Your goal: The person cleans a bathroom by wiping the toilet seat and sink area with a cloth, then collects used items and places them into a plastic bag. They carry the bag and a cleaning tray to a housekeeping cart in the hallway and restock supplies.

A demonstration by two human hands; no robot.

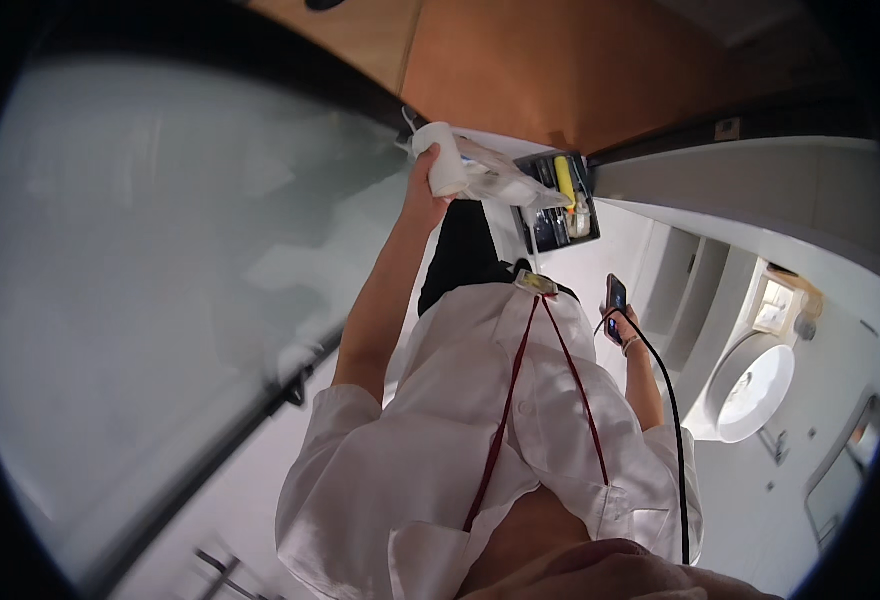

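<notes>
My left hand (pixel 426 180) grips a white roll (pixel 441 159), which looks like paper. A crumpled clear plastic bag (pixel 511 180) trails to the right of the roll; whether the same fingers hold it, I cannot tell. Lower on the right, my right hand (pixel 620 324) is closed around a smartphone (pixel 616 292). A black cable (pixel 669 390) runs from near the phone down past my right arm. Beyond the bag sits a black open tray (pixel 594 225) with a yellow cylindrical item (pixel 564 176) and several other items inside.
A frosted glass panel (pixel 140 285) with a dark frame fills the left side. At right are a round white washbasin (pixel 774 375), a wooden box (pixel 811 289) and a mirror (pixel 834 487). A badge (pixel 536 283) hangs from my red lanyard. Ahead lies an orange-brown surface (pixel 500 67).
</notes>
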